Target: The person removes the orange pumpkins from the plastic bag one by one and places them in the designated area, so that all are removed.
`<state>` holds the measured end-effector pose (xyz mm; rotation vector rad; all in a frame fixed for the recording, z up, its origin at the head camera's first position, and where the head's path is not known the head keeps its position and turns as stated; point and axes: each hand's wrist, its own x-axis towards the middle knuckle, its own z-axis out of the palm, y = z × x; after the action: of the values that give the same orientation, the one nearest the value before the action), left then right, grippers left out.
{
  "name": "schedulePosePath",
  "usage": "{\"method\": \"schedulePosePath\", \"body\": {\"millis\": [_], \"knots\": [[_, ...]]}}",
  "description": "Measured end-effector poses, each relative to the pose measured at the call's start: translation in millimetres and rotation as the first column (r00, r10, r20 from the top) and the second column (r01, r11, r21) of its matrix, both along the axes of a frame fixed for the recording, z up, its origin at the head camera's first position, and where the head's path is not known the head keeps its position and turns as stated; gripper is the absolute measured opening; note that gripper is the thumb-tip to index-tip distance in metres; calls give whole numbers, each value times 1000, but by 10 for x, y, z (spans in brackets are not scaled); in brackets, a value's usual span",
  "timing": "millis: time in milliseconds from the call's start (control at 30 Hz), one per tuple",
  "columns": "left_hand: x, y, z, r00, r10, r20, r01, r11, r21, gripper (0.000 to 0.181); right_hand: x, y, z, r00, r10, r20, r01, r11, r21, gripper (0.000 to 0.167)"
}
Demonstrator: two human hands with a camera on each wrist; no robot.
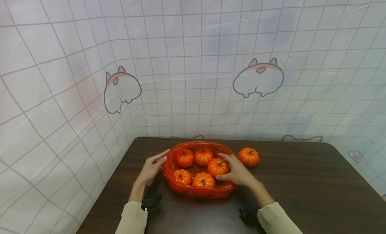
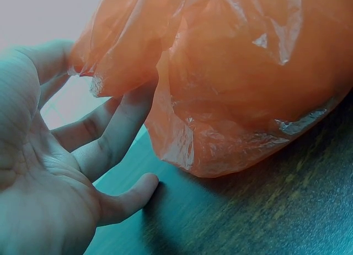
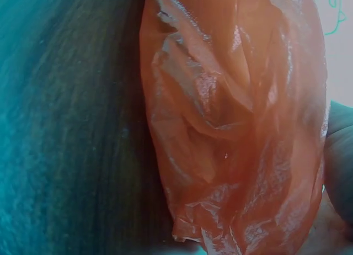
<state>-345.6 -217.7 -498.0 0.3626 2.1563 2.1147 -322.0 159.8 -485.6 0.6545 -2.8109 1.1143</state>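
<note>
A red-orange translucent plastic bag lies wide open on the table, its mouth upward. Several small orange pumpkins sit in it, among them one at the back left and one at the front. My left hand holds the bag's left rim; in the left wrist view its fingers go partly behind the plastic. Over the bag's right side, my right hand grips a pumpkin between thumb and fingers. The bag's wall hides most of that hand in the right wrist view.
Another small pumpkin stands on the dark wood table, just right of the bag. A white gridded cloth with cartoon animal drawings hangs behind the table and along its left.
</note>
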Motion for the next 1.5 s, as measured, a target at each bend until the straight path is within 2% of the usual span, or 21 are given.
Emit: {"method": "schedulePosePath", "body": {"millis": [467, 1000, 1267, 1500], "knots": [[-1, -15, -6, 1000, 1, -3, -1, 1000, -12, 48, 53, 6, 177, 998, 0, 58, 6, 995, -99, 85], [1, -5, 1, 1000, 21, -6, -22, 1000, -18, 47, 119, 59, 386, 998, -2, 56, 10, 990, -143, 85], [2, 32, 3, 1000, 25, -13, -25, 999, -28, 48, 91, 227, 457, 997, -34, 73, 46, 983, -177, 83], [11, 47, 10, 999, 44, -12, -44, 998, -38, 48, 16, 366, 496, 997, -27, 68, 40, 980, -195, 81]]}}
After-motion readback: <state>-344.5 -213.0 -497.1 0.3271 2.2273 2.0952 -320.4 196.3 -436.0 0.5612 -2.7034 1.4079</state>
